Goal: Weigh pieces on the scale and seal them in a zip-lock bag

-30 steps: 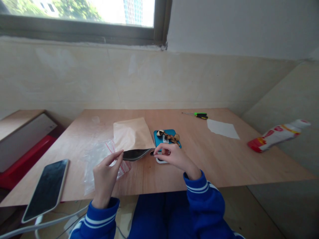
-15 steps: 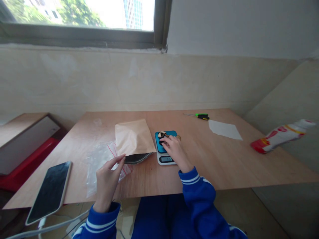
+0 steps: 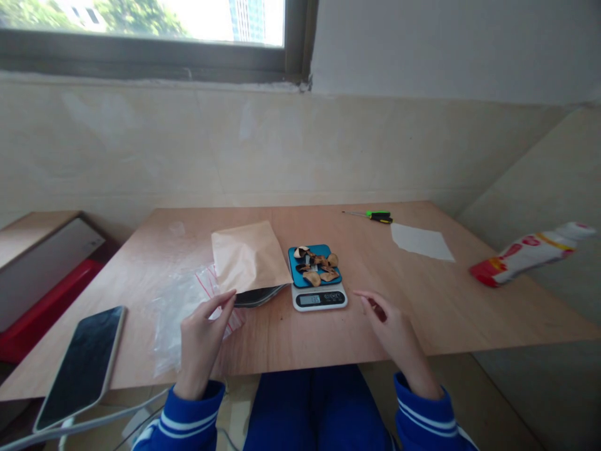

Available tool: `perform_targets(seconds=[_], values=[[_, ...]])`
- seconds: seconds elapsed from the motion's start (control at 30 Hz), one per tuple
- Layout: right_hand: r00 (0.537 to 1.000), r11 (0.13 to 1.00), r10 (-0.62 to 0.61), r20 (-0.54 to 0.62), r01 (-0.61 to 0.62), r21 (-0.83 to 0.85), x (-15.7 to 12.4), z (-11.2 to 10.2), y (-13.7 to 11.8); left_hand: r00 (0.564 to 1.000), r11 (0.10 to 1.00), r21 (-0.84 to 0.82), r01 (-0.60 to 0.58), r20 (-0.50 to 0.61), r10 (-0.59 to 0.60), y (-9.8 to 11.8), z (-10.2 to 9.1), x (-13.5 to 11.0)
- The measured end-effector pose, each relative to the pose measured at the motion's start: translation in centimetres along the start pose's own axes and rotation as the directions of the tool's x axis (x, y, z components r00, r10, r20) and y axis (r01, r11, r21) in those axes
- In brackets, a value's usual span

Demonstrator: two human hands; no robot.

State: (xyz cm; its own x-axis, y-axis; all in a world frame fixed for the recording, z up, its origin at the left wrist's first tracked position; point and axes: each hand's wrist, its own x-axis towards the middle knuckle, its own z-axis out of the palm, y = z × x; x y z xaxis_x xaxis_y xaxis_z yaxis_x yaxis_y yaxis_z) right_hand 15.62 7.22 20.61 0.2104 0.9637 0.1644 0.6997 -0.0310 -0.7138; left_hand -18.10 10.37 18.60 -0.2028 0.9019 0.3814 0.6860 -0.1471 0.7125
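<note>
My left hand [image 3: 204, 344] pinches the near edge of a brown paper bag [image 3: 248, 257], whose dark lining shows at its open mouth. Right of the bag stands a small kitchen scale [image 3: 345, 302] with a blue top and a lit display; its digits are too blurred to read surely. On the blue plate lie several dried, brownish curled slices [image 3: 312, 277], some with dark edges. My right hand [image 3: 394, 332] hovers just right of the scale, touching nothing, its fingers loosely bent and apart. Partly beneath the bag and behind my left hand is a clear zip bag [image 3: 176, 313].
A smartphone [image 3: 82, 363] with a white cable lies at the table's left edge. Toward the back right are a green-and-black screwdriver [image 3: 378, 216] and a white paper sheet [image 3: 420, 241]. A tilted red-and-white bottle [image 3: 526, 254] is at the right. A wall bounds the table's back.
My right hand has drawn back from the slices on the scale, toward the right and nearer to me, uncovering them. The left hand keeps its pinch on the paper bag.
</note>
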Motion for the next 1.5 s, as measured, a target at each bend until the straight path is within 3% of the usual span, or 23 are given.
perform_targets(seconds=[0.23, 0.57, 0.8, 0.93, 1.07, 1.2, 1.37, 1.5], values=[[0.997, 0.998, 0.061, -0.050, -0.063, -0.028, -0.5, -1.1, 1.6, 0.999, 0.999, 0.007, -0.038, -0.006, 0.038, 0.7, 0.3, 0.2], [0.997, 0.999, 0.047, 0.055, -0.048, 0.019, -0.5, -0.1, 1.2, 1.000, 0.999, 0.035, -0.021, -0.011, 0.021, 1.2, 0.2, 0.5], [0.997, 0.999, 0.054, 0.055, -0.054, 0.003, -0.6, -0.2, 1.5, 0.999, 0.989, 0.140, -0.044, -0.020, 0.048, 0.0, 1.4, 2.7], [0.996, 0.998, 0.063, 0.069, -0.064, 0.004, -0.6, -0.4, 1.7, 0.996, 0.966, 0.247, -0.082, 0.050, 0.071, -0.8, 2.1, 3.6], [0.994, 0.997, 0.083, 0.075, -0.083, -0.004, -0.5, -0.7, 2.0, 0.986, 0.960, 0.234, -0.152, 0.105, 0.131, -1.3, 1.5, 2.3], [0.993, 0.996, 0.087, 0.082, -0.087, 0.000, -0.6, -0.6, 2.5, 0.988, 0.916, 0.375, -0.145, 0.105, 0.113, -3.2, 0.6, -0.6], [0.994, 0.998, 0.066, 0.088, -0.067, 0.005, -0.7, -0.4, 2.7, 0.952, 0.846, 0.478, -0.237, 0.289, 0.103, -6.7, 1.0, -3.1], [0.992, 0.997, 0.077, 0.103, -0.077, -0.003, -0.8, -0.7, 2.5, 0.965, 0.894, 0.418, -0.160, 0.258, 0.053, -7.4, 1.7, -2.9]])
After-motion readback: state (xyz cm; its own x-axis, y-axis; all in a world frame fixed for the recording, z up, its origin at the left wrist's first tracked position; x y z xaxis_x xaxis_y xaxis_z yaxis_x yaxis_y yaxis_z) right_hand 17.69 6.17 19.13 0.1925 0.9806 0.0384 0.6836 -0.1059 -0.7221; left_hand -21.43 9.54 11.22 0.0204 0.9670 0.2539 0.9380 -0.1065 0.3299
